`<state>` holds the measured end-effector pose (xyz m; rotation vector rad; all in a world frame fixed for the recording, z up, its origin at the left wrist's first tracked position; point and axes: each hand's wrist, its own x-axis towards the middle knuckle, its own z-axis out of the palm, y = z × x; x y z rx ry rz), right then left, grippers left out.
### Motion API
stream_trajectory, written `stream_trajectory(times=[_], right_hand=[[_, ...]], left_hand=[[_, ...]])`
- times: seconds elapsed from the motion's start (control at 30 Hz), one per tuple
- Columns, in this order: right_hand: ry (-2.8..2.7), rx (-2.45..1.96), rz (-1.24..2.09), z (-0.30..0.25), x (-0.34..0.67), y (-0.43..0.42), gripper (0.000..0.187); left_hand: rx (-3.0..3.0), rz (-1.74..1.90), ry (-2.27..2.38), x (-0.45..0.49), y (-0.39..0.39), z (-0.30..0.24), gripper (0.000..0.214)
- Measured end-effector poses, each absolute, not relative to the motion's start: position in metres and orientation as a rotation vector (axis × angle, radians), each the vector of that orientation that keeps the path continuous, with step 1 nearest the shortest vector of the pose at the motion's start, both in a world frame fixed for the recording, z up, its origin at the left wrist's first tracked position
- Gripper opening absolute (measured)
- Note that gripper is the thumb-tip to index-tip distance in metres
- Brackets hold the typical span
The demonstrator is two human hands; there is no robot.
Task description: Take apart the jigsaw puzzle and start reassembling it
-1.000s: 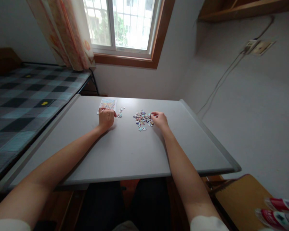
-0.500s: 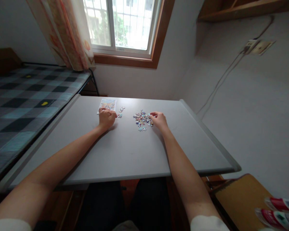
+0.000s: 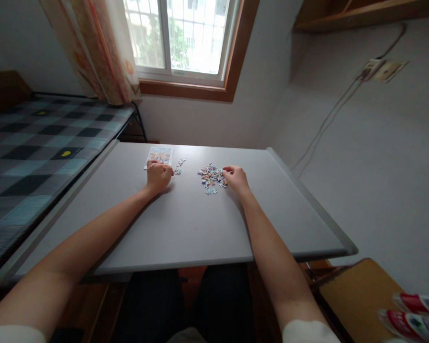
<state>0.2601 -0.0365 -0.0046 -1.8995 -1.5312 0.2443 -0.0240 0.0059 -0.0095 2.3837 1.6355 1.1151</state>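
Observation:
A heap of small jigsaw puzzle pieces [image 3: 210, 175] lies on the pale table [image 3: 196, 228]. At the heap's right edge is my right hand [image 3: 236, 180], its thumb and fingers drawn together in a pinch; whatever is between the fingertips is too small to make out. My left hand [image 3: 159, 176] rests on the table with curled fingers, overlapping the lower edge of a printed picture card [image 3: 160, 155]. Just right of those fingers sits a small cluster of puzzle pieces [image 3: 178, 167]. Several bluish pieces [image 3: 211, 191] form a short row in front of the heap.
Left of the table is a bed with a checked cover [image 3: 57, 128]. A window [image 3: 193, 38] and curtain [image 3: 103, 52] are behind. At the lower right, a wooden chair [image 3: 357, 300] stands near bottles with red labels [image 3: 403, 324]. A wall socket [image 3: 384, 70] has hanging cables.

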Motion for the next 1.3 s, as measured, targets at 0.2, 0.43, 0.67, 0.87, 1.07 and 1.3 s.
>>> stream_trajectory(times=[0.2, 0.43, 0.67, 0.87, 1.07, 1.3], right_hand=[[-1.533, -1.851, 0.245, -0.002, 0.259, -0.038, 0.026], [-1.469, -1.806, 0.251, 0.001, 0.263, -0.037, 0.032], [-1.449, -1.805, 0.280, 0.000, 0.265, -0.037, 0.029], [-1.503, -1.789, 0.299, -0.001, 0.263, -0.036, 0.025], [-1.526, -1.747, 0.327, -0.001, 0.263, -0.036, 0.022], [-1.731, -1.591, 0.342, -0.004, 0.246, -0.039, 0.036]], left_hand=[[2.447, 1.089, 1.680, -0.023, 0.006, -0.008, 0.037], [2.395, 1.056, 1.832, -0.021, 0.005, -0.011, 0.038], [2.363, 1.097, 1.789, -0.021, 0.003, -0.010, 0.061], [2.349, 1.080, 1.787, -0.021, 0.005, -0.013, 0.070], [2.390, 0.994, 1.827, -0.022, 0.009, -0.017, 0.061], [2.411, 0.944, 1.843, -0.022, 0.007, -0.015, 0.059]])
